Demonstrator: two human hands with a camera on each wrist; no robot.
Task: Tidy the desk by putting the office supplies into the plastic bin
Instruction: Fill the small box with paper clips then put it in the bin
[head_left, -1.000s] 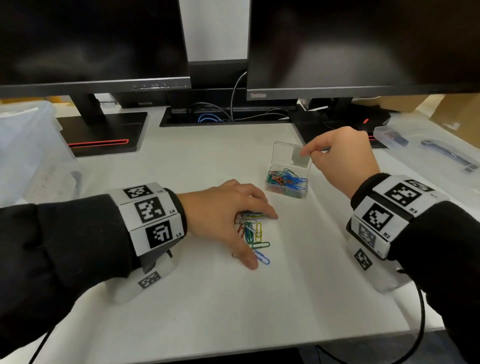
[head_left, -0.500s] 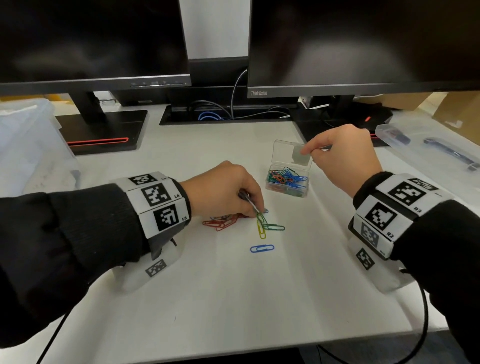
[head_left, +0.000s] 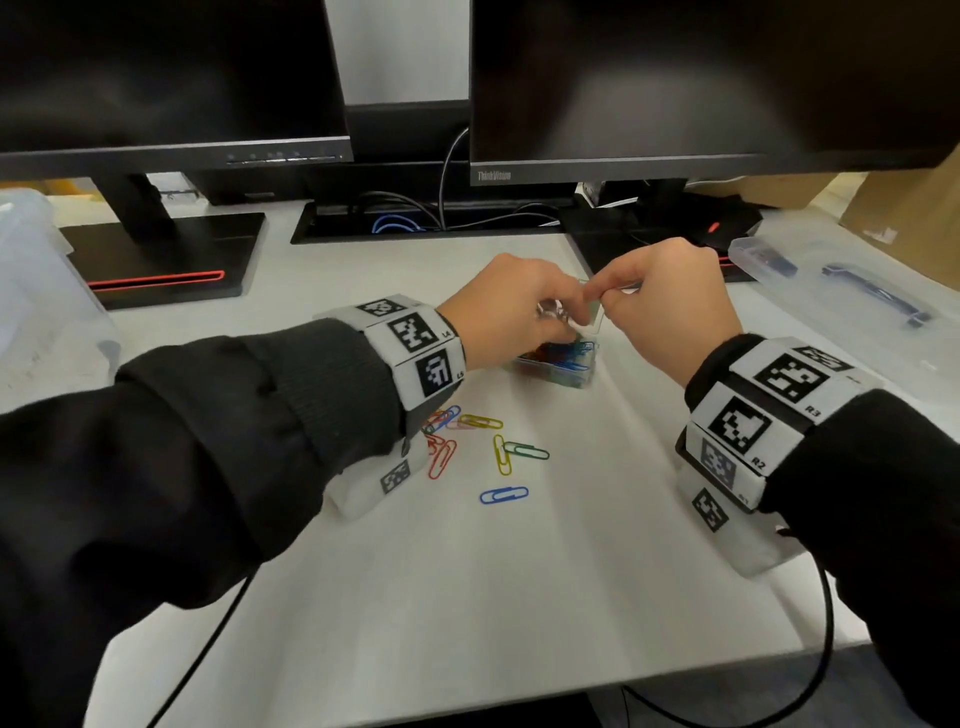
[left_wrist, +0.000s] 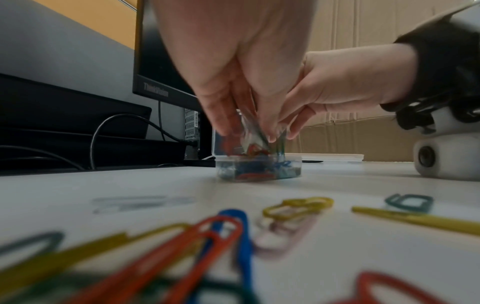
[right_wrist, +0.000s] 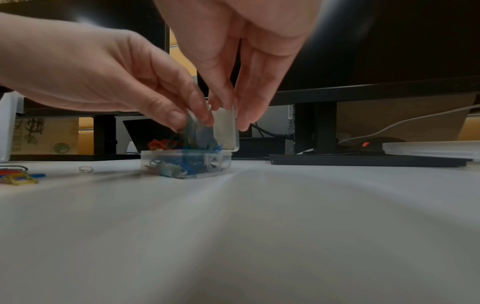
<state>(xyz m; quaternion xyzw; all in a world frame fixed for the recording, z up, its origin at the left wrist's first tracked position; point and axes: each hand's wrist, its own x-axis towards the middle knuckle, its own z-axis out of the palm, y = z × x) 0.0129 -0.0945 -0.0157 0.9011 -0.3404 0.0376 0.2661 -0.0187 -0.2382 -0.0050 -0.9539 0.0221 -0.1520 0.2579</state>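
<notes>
A small clear clip box (head_left: 563, 370) holding coloured paper clips sits mid-desk. My right hand (head_left: 597, 293) pinches its hinged lid (right_wrist: 226, 127) and holds it upright. Directly over the open box, my left hand (head_left: 553, 312) pinches a few silver paper clips (right_wrist: 191, 125) at its fingertips, just above the clips inside. The box (left_wrist: 259, 169) and the two hands' fingertips meet closely in both wrist views. Several loose clips lie on the desk nearer me: a blue clip (head_left: 504, 495), a green clip (head_left: 527, 450), a yellow clip (head_left: 501, 454) and red clips (head_left: 441, 460).
A large clear plastic bin (head_left: 36, 312) stands at the left edge. At the right lies a clear plastic lid or tray (head_left: 831, 296) with dark blue parts. Two monitors and their stands (head_left: 171, 254) line the back, with cables in a slot (head_left: 415, 226).
My left hand lifted off the loose pile with silver clips and moved right and away to the open box. The right hand kept hold of the lid.
</notes>
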